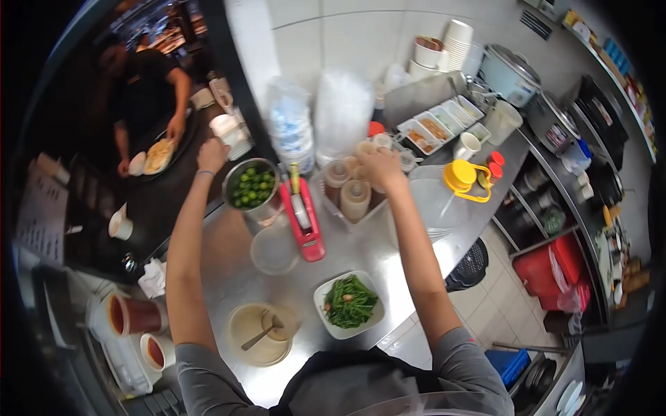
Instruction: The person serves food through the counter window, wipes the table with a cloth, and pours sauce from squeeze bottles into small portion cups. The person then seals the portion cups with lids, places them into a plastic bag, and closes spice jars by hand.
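My left hand (pixel 212 155) reaches over the dark counter beside a stack of white containers (pixel 232 134). Its fingers are curled, and whatever they hold is hidden. Across the steel table, my right hand (pixel 378 166) is closed over the top of a squeeze bottle in a clear bin (pixel 338 213). Other squeeze bottles (pixel 355 201) stand in the same bin. Between my arms are a metal pot of small green citrus fruits (pixel 251 187) and a red tape dispenser (pixel 303 220). Nearer me sits a white square dish of cooked greens (pixel 349 301).
A beige bowl (pixel 239 340) with a spoon (pixel 262 333) is near my left arm. Right of the bin are a large clear jug with a yellow lid (pixel 460 177) and a topping tray (pixel 440 127). Across the dark counter, a person (pixel 149 87) handles a plate of food (pixel 161 156).
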Available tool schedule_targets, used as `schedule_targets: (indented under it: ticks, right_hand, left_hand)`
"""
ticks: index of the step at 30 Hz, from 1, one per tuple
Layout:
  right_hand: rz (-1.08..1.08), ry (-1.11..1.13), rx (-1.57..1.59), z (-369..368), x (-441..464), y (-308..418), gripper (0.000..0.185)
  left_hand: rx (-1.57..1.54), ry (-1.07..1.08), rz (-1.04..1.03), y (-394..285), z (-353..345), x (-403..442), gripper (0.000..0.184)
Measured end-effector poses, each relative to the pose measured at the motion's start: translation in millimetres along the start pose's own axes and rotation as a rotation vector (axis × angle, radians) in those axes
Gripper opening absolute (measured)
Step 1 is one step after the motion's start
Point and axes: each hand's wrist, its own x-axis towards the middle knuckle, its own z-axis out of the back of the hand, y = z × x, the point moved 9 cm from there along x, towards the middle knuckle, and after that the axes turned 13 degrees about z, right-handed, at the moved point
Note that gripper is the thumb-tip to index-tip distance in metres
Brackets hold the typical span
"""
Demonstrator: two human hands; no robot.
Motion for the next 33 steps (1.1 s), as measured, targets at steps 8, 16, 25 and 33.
schedule_targets:
  ticks: [8,16,25,33]
  right_hand:
    - [0.204,0.293,-0.041,-14.2,18.4,10.1,0.031]
    - [0.335,0.112,-0.107,53.5,9.0,12.7,0.039]
    - [0.58,-0.225,-0.085,219.6,7.8,156.6,0.056]
    - [0.829,-0.133,0.408,59.6,58.1,325.2,0.059]
  left_hand:
    - [-1.455,0.917,0.398,15.0,55.8,-189.3,0.03]
    - [-1.771,0.771,0.333,90.9,66.7,-288.6,0.028]
    - [-0.714,-0.219,0.4,225.0,-28.6,-341.5,0.065]
    - [-0.735,-0.507,0.529,230.7,-21.2,-368.8,0.064]
